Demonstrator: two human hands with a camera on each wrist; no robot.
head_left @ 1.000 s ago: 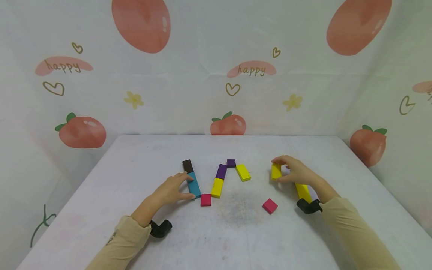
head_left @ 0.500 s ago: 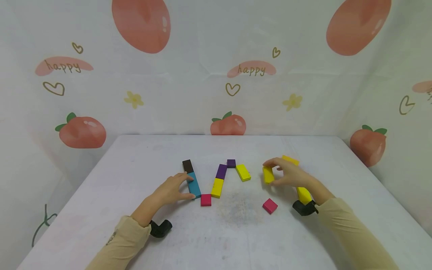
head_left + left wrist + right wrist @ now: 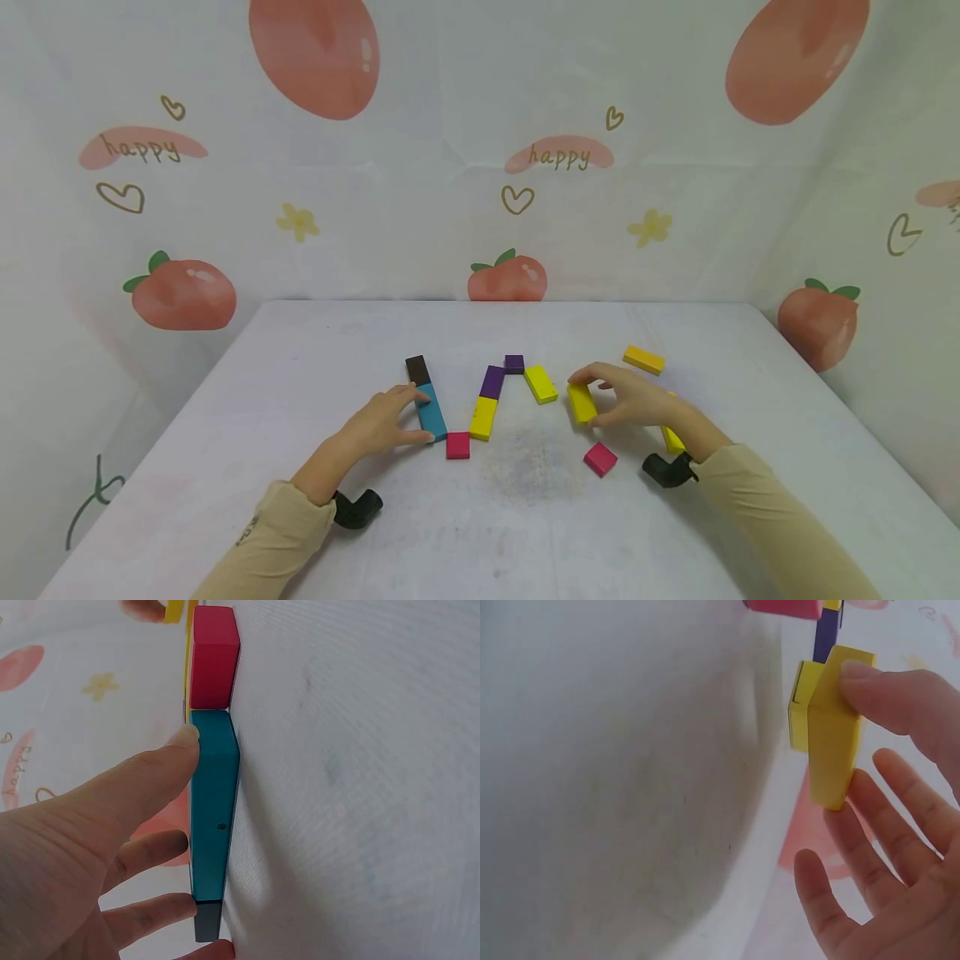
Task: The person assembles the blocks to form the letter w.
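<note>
the right hand [image 3: 633,396] pinches a yellow block [image 3: 581,404] between thumb and fingertips, a thumb on one end and fingers at the other; how high it is off the tabletop [image 3: 480,533] i can't tell. the left hand [image 3: 382,418] has its fingers spread along a blue block [image 3: 435,421], thumb touching the near end.

over the last second the right hand has come leftward and a little nearer the person, and the held piece has turned to slant. the left hand hasn't shifted. as i judge it, that puts the piece close to the end of the zigzag but not yet joined to it, while the left hand steadies the other end.

that zigzag runs on from a black block [image 3: 417,369] against the far end of the blue one: a red block [image 3: 457,446] at the bottom corner, then a lower yellow block [image 3: 483,418], a purple block [image 3: 492,382], a small purple block [image 3: 513,364] at the top and a slanted yellow block [image 3: 541,384].

i see no container; the pieces lie straight on the tabletop. a loose red block [image 3: 600,459] sits nearer the person, an orange-yellow block [image 3: 643,360] now shows whole beyond the right hand, and a partly hidden yellow block [image 3: 672,437] lies by the wrist.
</note>
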